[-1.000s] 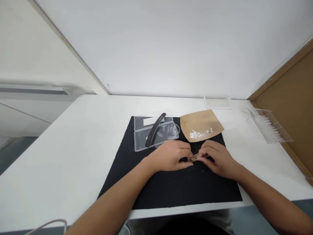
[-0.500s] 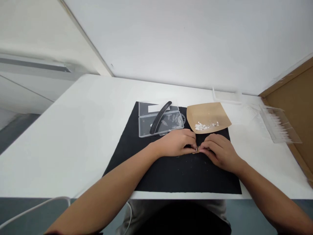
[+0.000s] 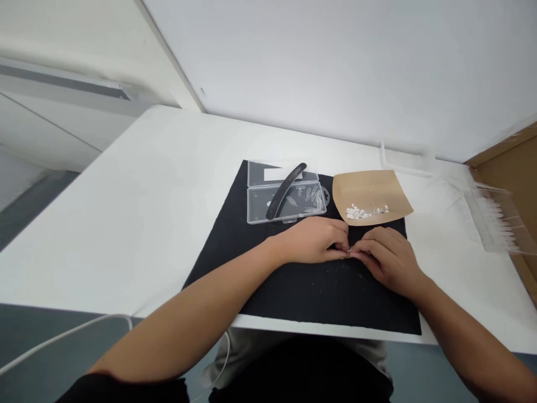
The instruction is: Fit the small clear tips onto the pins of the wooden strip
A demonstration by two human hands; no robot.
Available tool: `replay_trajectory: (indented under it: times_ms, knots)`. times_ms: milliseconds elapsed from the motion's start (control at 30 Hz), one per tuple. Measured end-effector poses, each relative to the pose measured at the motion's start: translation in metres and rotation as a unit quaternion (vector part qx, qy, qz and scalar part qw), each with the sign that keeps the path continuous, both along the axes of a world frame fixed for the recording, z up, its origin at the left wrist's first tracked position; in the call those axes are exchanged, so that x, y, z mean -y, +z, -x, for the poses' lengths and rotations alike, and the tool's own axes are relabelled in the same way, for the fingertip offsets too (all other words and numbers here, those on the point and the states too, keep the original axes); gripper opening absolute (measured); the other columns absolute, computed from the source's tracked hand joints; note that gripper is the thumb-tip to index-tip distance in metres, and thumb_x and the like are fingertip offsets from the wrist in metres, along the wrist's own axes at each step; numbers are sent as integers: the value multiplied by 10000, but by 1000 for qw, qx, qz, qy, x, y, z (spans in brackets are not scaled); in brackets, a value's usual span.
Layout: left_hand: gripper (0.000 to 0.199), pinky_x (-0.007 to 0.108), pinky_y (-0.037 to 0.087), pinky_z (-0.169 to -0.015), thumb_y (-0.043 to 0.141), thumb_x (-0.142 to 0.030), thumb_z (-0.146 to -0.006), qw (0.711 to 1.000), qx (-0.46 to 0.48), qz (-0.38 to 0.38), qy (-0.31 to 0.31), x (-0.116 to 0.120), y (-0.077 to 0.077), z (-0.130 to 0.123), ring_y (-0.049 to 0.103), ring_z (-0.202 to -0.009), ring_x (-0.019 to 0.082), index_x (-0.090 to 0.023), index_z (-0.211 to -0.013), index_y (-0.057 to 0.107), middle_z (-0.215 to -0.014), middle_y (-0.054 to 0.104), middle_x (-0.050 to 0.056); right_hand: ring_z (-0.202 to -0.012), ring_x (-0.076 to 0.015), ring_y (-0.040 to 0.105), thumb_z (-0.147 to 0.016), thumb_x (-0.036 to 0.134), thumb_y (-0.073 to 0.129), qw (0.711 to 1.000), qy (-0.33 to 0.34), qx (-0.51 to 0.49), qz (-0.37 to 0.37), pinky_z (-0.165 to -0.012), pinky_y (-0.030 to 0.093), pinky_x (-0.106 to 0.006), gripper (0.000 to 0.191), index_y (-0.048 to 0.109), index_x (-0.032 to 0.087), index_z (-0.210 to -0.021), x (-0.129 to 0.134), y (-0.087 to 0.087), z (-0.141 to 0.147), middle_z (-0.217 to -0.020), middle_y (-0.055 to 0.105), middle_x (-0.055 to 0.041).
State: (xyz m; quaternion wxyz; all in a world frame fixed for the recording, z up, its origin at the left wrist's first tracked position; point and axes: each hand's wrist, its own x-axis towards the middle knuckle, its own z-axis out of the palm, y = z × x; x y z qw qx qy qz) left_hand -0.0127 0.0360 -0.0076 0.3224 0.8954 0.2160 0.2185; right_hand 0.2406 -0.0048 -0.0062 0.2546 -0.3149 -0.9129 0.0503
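Note:
Over the black mat (image 3: 293, 291), my left hand (image 3: 321, 239) and my right hand (image 3: 388, 258) meet at the fingertips. Both are closed in a pinch around a tiny object (image 3: 348, 253) that is too small to name. Just behind my left hand lies an open clear plastic case (image 3: 258, 208) with clear nail-shaped pieces (image 3: 312, 194) in it. A dark curved file (image 3: 285, 191) rests across the case. Behind my right hand stands a brown paper tray (image 3: 369, 187) with small white pieces (image 3: 356, 212) along its near side.
On the white table (image 3: 126, 224), a clear rack of white tips (image 3: 497, 218) stands at the right, near a brown board (image 3: 509, 154). A clear tray (image 3: 403, 159) is by the wall. A white cable (image 3: 75, 341) hangs at the lower left.
The whole view has shifted and tilted slightly, so the mat and hands appear farther right. The hands remain together at the fingertips. A brownish bit beneath the fingertips no longer shows.

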Motion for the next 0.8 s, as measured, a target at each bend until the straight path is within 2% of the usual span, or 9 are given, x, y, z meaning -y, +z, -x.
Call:
replay_trajectory:
  times_ms: [367,800]
  knots:
    - [37,240,450,-647,782,-202,-910,999,-16,16,23,0,0,-4,657,-728,122,-191,-930,811,-836,698,-8,-825,-201,668,-984,205,737,1000,5,20,-22,-729,434,-365,83,670,234,-1023,1,1,1,-917,741,-31]
    - [53,238,435,-667,759,-207,-917,998,-56,29,27,2,5,-4,666,-768,130,-201,-931,809,-866,710,-4,-773,-172,634,-945,169,790,997,6,35,-65,-708,421,-345,152,661,206,-1017,3,5,2,-876,722,-20]
